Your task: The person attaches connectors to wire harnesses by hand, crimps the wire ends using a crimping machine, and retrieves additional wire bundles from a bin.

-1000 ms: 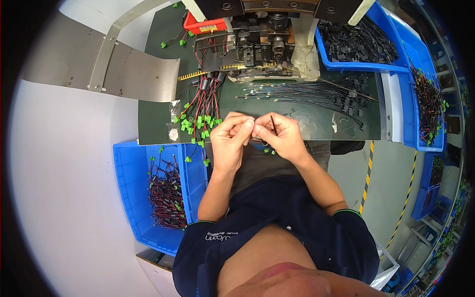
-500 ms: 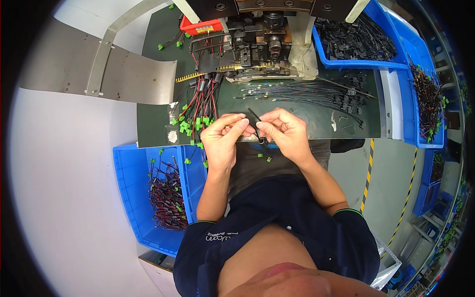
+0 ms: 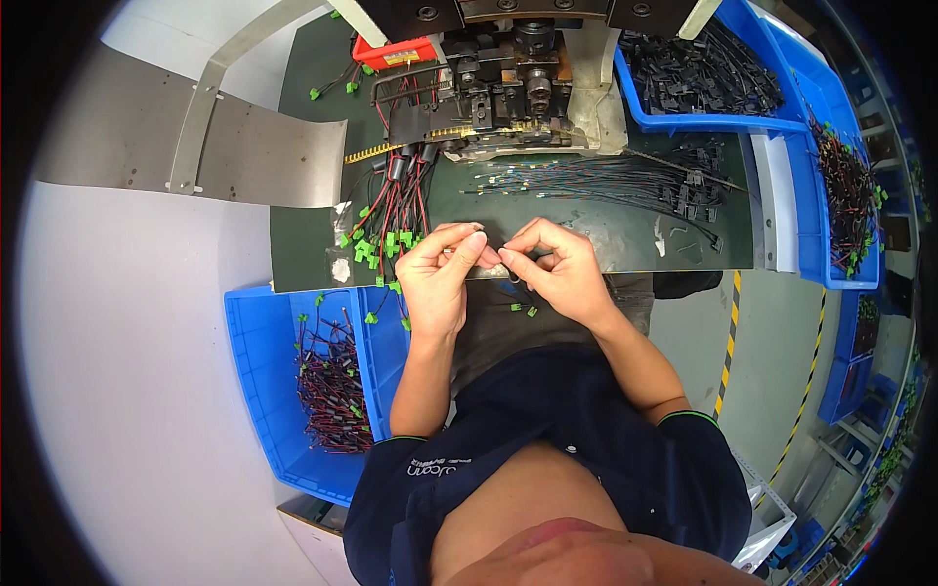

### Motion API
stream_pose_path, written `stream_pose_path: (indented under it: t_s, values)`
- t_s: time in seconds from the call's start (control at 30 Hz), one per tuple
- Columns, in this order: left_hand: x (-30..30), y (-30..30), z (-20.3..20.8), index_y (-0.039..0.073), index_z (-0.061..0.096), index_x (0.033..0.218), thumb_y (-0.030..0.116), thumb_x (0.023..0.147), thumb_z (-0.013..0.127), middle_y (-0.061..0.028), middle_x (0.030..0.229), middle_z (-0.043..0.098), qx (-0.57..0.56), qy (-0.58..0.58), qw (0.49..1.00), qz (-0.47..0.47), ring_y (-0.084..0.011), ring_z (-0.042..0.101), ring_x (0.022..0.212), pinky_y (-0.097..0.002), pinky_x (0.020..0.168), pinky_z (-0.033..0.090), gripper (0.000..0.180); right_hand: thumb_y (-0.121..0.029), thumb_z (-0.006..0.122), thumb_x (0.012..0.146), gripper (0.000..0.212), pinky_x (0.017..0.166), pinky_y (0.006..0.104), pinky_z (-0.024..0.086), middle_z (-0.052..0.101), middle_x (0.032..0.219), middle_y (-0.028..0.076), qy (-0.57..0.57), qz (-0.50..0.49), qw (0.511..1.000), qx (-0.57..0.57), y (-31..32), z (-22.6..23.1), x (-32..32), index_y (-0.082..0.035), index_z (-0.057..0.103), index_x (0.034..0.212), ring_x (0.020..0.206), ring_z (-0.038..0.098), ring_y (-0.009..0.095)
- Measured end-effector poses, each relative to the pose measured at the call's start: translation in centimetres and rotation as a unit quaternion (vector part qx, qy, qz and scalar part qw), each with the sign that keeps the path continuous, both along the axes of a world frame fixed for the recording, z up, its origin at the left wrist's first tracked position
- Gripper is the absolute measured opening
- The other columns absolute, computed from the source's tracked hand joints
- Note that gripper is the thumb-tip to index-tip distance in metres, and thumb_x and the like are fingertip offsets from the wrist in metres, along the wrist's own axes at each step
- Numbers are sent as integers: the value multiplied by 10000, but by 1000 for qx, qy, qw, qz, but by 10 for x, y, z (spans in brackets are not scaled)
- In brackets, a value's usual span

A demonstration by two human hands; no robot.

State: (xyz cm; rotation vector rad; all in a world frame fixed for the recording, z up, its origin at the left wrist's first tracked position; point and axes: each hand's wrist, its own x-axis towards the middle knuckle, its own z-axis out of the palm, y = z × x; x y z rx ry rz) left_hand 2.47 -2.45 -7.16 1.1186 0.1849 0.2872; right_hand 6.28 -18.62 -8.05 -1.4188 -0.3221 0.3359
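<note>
My left hand (image 3: 438, 278) and my right hand (image 3: 562, 273) meet fingertip to fingertip just over the front edge of the green bench. Both are closed in a pinch on a thin black wire lead (image 3: 516, 280), most of which the fingers cover. Below the fingers the lead dangles, ending in small green connectors (image 3: 524, 310). To the left of my left hand lies a bunch of red and black leads (image 3: 396, 190) with green connectors, some hanging over the edge. Beyond my right hand several thin dark cables (image 3: 596, 184) are spread out, with black housings at their right ends.
A press machine (image 3: 518, 93) stands at the back, fed by a yellow terminal strip (image 3: 369, 153). Lower left is a blue bin (image 3: 256, 391) of leads. Blue bins (image 3: 708, 124) with black parts and leads stand at right. A red tray (image 3: 393, 53) sits at back left.
My right hand has shifted slightly left, closer to my left fingertips. The black wire end that stuck up between the hands now shows less. My left hand has hardly moved.
</note>
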Motion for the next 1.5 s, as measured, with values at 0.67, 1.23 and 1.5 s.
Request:
stream_pose_path:
  t_s: [0.67, 1.23, 1.5]
  values:
    - [4, -3, -8, -60, 696, 965, -69, 874, 674, -101, 890, 637, -100, -11, 995, -9, -138, 575, 703, -256, 649, 459, 94, -47, 603, 984, 101, 542, 191, 423, 621, 786, 0, 98, 69, 989, 91, 7, 5, 16, 5, 598, 1070, 673, 555, 30]
    - [7, -7, -3, -50, 693, 989, -45, 913, 651, -86, 928, 614, 10, -29, 1000, 4, -130, 566, 710, -268, 637, 478, 86, -84, 698, 915, 126, 600, 233, 504, 711, 793, 67, -51, 13, 996, -69, 6, 30, 19, 37, 719, 942, 696, 626, 69]
    - [7, -3, 0, -80, 685, 993, -100, 896, 639, -118, 1008, 593, 59, -24, 998, -29, -150, 605, 685, -264, 609, 520, 110, -98, 691, 932, 143, 580, 211, 479, 686, 761, 28, 9, 16, 1000, 3, 3, 11, 16, 42, 714, 919, 680, 581, 34]
